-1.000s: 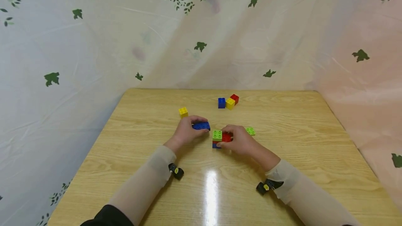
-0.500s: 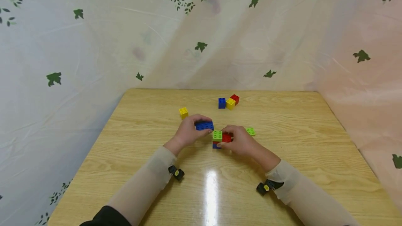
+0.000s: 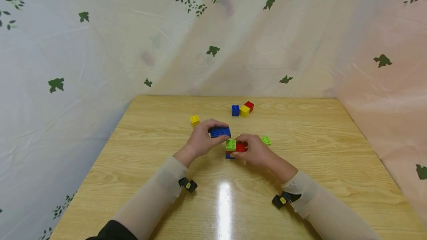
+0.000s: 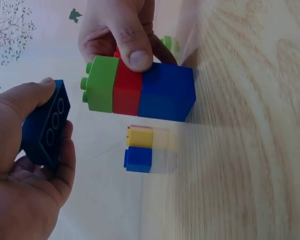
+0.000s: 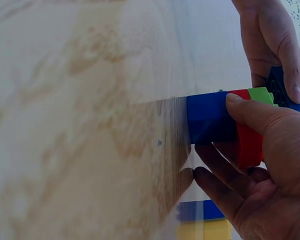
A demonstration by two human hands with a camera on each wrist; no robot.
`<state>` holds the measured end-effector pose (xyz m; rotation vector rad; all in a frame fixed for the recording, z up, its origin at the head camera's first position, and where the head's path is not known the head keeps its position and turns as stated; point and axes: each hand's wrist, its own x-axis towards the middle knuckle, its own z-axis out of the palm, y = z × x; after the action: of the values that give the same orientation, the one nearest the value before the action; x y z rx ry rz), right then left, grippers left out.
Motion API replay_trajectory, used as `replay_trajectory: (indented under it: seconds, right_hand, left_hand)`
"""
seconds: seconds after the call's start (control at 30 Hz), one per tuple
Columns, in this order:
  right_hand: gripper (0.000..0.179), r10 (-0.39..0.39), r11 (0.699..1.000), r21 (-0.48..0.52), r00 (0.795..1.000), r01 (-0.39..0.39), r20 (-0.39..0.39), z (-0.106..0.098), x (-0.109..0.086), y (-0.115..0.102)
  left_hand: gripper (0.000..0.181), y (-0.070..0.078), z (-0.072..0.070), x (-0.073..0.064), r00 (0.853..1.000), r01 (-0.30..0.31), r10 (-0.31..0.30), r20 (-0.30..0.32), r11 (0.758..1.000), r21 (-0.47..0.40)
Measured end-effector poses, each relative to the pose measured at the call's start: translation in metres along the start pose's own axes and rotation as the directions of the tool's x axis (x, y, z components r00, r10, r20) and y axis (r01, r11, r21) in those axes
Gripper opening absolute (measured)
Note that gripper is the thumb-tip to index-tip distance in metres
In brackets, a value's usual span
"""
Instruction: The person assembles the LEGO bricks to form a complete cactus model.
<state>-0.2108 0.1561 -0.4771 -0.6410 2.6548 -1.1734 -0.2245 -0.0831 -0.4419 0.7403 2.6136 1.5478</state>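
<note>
In from the table's far edge [image 3: 293,99], the left hand [image 3: 199,142] pinches an eight-stud blue toy brick [image 3: 219,132]; the right hand [image 3: 256,151] grips a green-topped brick stack [image 3: 231,145].

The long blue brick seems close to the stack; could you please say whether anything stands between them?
Nothing visible does: the left wrist view shows open space between the long blue brick, held in the left grip, and the green brick topping the stack. The right grip holds the stack lower down.

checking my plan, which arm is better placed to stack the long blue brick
Likely left: the left grip holds the long blue brick near the green-topped stack, while the right grip grasps it.
</note>
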Motion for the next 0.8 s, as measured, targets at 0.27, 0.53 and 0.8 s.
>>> replay_trajectory:
  seconds: [0.27, 0.53, 0.8]
  right_hand:
    - [0.042, 0.019, 1.000, -0.005, 1.000, -0.019, -0.006, 0.000, 0.000, 0.001]
    - [0.036, -0.005, 1.000, -0.014, 1.000, 0.005, -0.009, 0.001, 0.000, 0.003]
    - [0.031, -0.018, 1.000, -0.004, 1.000, 0.018, -0.009, 0.001, 0.000, 0.005]
  left_hand:
    - [0.038, 0.006, 0.005, -0.001, 0.998, -0.019, 0.021, 0.064, 0.999, -0.042]
    - [0.039, 0.006, 0.010, -0.002, 0.996, 0.043, -0.035, 0.086, 0.995, -0.090]
    - [0.041, 0.003, 0.013, -0.003, 0.994, 0.047, -0.039, 0.105, 0.996, -0.079]
